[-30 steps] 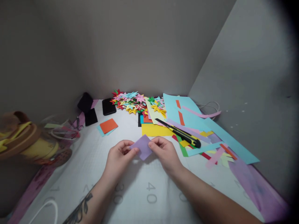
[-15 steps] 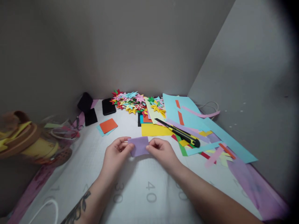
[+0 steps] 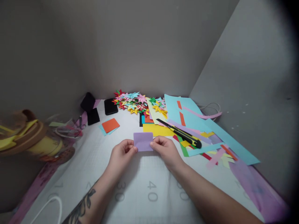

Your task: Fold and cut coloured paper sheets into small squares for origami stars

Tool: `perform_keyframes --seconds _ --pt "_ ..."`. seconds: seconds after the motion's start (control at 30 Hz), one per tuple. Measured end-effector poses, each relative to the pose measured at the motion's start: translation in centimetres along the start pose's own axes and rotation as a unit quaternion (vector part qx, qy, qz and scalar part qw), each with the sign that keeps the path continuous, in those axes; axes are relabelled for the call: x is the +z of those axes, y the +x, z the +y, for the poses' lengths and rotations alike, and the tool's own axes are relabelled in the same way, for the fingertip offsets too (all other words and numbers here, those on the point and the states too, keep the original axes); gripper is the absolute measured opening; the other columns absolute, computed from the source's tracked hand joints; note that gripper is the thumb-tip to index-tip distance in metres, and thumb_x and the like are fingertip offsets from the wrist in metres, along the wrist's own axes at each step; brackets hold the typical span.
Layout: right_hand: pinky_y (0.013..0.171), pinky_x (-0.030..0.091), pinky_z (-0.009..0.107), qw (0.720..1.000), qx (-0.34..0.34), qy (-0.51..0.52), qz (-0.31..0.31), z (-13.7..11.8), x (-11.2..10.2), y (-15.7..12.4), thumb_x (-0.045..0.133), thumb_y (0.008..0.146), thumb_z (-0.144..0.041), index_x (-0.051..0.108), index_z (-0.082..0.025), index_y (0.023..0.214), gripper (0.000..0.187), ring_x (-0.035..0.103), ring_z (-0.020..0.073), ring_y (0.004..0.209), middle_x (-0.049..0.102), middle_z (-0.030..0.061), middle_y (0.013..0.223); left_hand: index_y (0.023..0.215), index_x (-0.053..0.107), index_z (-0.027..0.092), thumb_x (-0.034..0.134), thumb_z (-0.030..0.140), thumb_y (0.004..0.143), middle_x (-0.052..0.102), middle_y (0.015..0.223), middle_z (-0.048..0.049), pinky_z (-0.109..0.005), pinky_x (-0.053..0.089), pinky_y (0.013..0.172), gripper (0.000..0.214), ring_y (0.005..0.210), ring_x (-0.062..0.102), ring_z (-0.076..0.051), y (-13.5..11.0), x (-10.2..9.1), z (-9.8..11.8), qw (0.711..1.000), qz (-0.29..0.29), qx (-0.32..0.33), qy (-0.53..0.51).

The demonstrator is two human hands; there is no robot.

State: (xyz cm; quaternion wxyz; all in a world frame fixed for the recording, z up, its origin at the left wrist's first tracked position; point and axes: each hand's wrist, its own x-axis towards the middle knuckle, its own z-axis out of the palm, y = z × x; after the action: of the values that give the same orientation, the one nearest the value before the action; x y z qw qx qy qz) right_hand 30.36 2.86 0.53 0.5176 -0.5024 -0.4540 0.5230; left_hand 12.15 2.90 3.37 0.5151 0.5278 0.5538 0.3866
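Observation:
A small rectangular piece of purple paper [image 3: 143, 141] is held up above the white mat, its face towards me. My left hand [image 3: 123, 152] pinches its lower left side between thumb and fingers. On the opposite edge, my right hand [image 3: 166, 150] grips it the same way. Whether the paper is folded I cannot tell. Beyond the hands lie a yellow sheet [image 3: 154, 130] and, to its right, a black and yellow utility knife [image 3: 181, 133]. An orange paper square [image 3: 110, 125] rests on light blue paper, left of the hands.
Folded paper stars [image 3: 133, 101] are heaped at the back wall beside a black phone [image 3: 111, 106]. Light blue sheets [image 3: 193, 110] and coloured strips [image 3: 218, 155] cover the right side. At left stand a brown-rimmed cup [image 3: 44, 140] and scissors [image 3: 81, 123]. A white cable [image 3: 56, 202] curves at the lower left.
The purple paper has tilted up to face me more squarely and moved slightly up and right. Both hands still hold it; the left has shifted to its lower corner. The view has shifted slightly.

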Motion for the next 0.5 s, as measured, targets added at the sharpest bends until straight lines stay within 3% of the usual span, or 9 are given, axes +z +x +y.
perform_keyframes --seconds 0.2,0.27,0.33,0.37,0.43,0.47,0.5 --pt "0.054 0.026 0.025 1.0 0.001 0.004 -0.002 0.0 -0.1 0.2 0.068 0.071 -0.036 0.049 -0.019 0.06 0.028 0.034 0.0101 0.056 0.042 -0.0054 0.058 0.086 0.064 0.018 0.058 0.034 0.08 0.063 0.069 0.0002 -0.025 0.042 0.061 0.018 0.065 0.058 -0.016 0.0 -0.3 -0.3 0.995 0.043 0.042 0.086" --pt "0.055 0.026 0.025 1.0 -0.006 0.01 0.014 0.1 -0.4 0.5 0.068 0.072 -0.036 0.049 -0.019 0.06 0.029 0.035 0.0101 0.057 0.043 -0.0053 0.058 0.081 0.062 0.02 0.052 0.033 0.086 0.06 0.066 0.0012 -0.026 0.041 0.061 0.017 0.063 0.055 -0.015 -0.4 -0.4 0.1 0.983 0.101 0.089 0.123" --pt "0.055 0.026 0.025 0.999 -0.012 0.014 0.03 0.2 -0.8 0.8 0.068 0.073 -0.037 0.049 -0.019 0.06 0.029 0.035 0.0102 0.057 0.043 -0.0053 0.058 0.073 0.056 0.022 0.048 0.028 0.089 0.055 0.065 0.0017 -0.026 0.042 0.062 0.019 0.063 0.053 -0.015 -1.4 -0.6 0.9 0.964 0.147 0.186 0.123" --pt "0.055 0.026 0.025 0.999 -0.013 0.013 0.034 0.2 -1.0 0.9 0.069 0.072 -0.037 0.049 -0.019 0.06 0.03 0.036 0.0103 0.057 0.043 -0.0053 0.058 0.073 0.055 0.023 0.048 0.024 0.089 0.056 0.068 0.0013 -0.027 0.043 0.064 0.017 0.066 0.054 -0.016 -2.2 -0.7 1.4 0.951 0.147 0.251 0.107" --pt "0.055 0.026 0.025 0.999 -0.013 0.009 0.034 0.3 -1.1 1.1 0.069 0.072 -0.039 0.049 -0.019 0.06 0.031 0.036 0.0106 0.057 0.043 -0.0051 0.058 0.082 0.059 0.028 0.053 0.019 0.084 0.061 0.079 0.0004 -0.033 0.048 0.076 0.012 0.077 0.058 -0.018 -4.1 -0.9 2.3 0.917 0.092 0.382 0.071" --pt "0.055 0.027 0.025 0.999 -0.013 0.008 0.031 0.3 -1.1 1.1 0.069 0.072 -0.04 0.049 -0.019 0.06 0.032 0.036 0.0107 0.056 0.043 -0.0051 0.058 0.085 0.062 0.032 0.058 0.019 0.08 0.064 0.082 0.0003 -0.037 0.049 0.079 0.014 0.078 0.059 -0.019 -5.3 -1.0 2.7 0.907 0.051 0.412 0.072" --pt "0.055 0.027 0.025 1.0 -0.013 0.007 0.028 0.4 -1.1 1.1 0.07 0.072 -0.041 0.048 -0.019 0.06 0.033 0.036 0.0108 0.056 0.043 -0.0051 0.058 0.082 0.064 0.034 0.061 0.024 0.077 0.063 0.077 0.001 -0.04 0.05 0.08 0.012 0.074 0.059 -0.02 -6.6 -1.0 3.0 0.913 0.024 0.4 0.072"
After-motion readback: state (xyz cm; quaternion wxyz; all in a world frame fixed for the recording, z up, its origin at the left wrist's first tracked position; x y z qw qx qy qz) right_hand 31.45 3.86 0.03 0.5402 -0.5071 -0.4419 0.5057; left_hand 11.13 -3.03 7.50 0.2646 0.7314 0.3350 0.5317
